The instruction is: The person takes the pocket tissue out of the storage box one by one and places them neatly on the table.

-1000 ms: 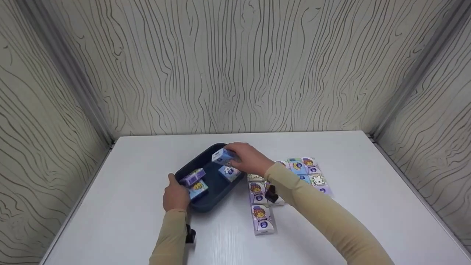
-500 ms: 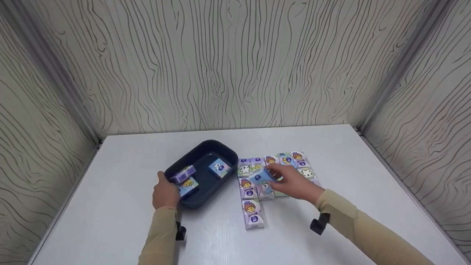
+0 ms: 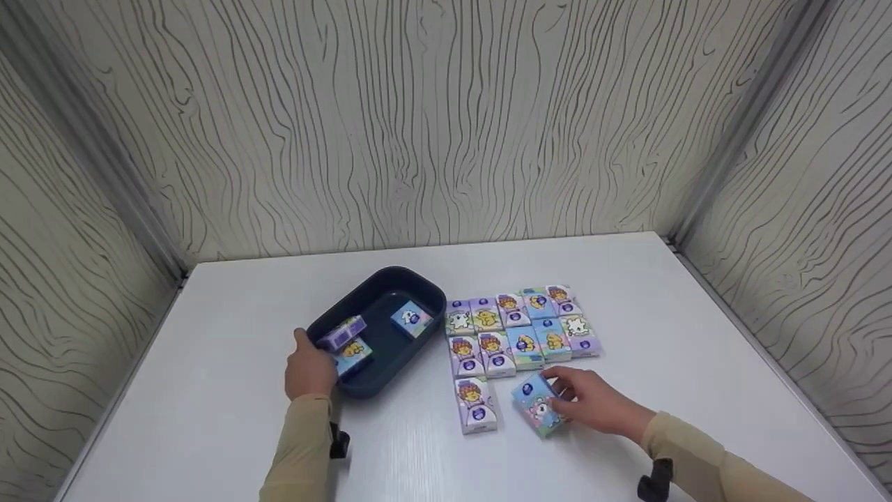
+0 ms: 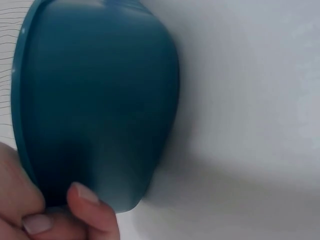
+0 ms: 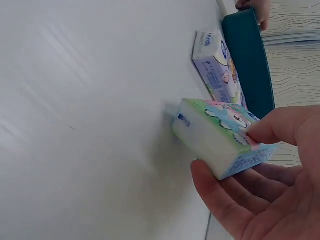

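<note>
A tissue pack [image 3: 538, 406] is pinched in the right hand [image 3: 592, 402] on the tabletop [image 3: 209, 418], just beside the packs laid in rows [image 3: 519, 328]. The dark tray's [image 3: 418, 284] near rim is gripped by the left hand [image 3: 309, 369].

White table [image 3: 627, 279] with tray [image 3: 418, 289], tissue packs [image 3: 519, 328]

Dark blue tray [image 3: 425, 293]; pastel blue, purple and green cartoon-printed tissue packs [image 3: 519, 328] beside it; white surface [image 3: 669, 307]; beige sleeves [image 3: 300, 446]; wavy-lined grey walls [image 3: 446, 125].
</note>
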Tool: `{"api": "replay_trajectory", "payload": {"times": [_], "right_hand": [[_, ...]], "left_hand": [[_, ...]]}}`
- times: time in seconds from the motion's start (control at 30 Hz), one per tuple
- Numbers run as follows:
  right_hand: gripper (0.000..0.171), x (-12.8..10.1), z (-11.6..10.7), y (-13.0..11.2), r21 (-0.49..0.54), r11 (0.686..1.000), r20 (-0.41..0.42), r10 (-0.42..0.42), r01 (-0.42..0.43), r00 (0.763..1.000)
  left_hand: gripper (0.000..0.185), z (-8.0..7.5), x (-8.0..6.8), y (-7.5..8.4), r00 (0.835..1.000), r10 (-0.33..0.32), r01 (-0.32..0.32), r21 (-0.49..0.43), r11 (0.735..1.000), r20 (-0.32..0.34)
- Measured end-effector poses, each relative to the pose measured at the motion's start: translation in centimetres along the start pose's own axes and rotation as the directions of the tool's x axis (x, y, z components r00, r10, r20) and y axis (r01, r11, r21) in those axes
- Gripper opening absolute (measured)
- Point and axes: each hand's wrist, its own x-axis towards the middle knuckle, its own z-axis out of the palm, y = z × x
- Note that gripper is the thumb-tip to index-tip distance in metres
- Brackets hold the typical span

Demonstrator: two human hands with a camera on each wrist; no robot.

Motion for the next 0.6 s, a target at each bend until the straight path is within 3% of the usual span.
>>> {"api": "replay_trajectory", "payload": {"times": [0.17, 0.33, 0.4, 0.6], "right_hand": [[0.059, -0.5, 1.1, 0.3, 0.018, 0.999, 0.007, 0.033, -0.033, 0.999], [0.095, -1.0, 1.5, -0.1, -0.018, 0.998, 0.03, 0.066, -0.066, 0.997], [0.102, -1.2, 1.6, -0.3, -0.05, 0.997, 0.045, 0.063, -0.06, 0.997], [0.073, -1.3, 2.2, -0.6, -0.154, 0.987, 0.01, 0.052, -0.05, 0.999]], "left_hand": [[0.055, -0.2, 0.1, -0.1, 1.0, -0.005, 0.005, 0.008, 1.0, 0.003], [0.056, -0.4, 0.0, -0.3, 1.0, -0.011, 0.01, 0.007, 1.0, 0.013], [0.055, -0.4, 0.0, -0.3, 1.0, -0.012, 0.012, 0.005, 1.0, 0.014], [0.052, -0.2, -0.2, 0.0, 1.0, 0.003, -0.003, -0.011, 1.0, 0.009]]}}
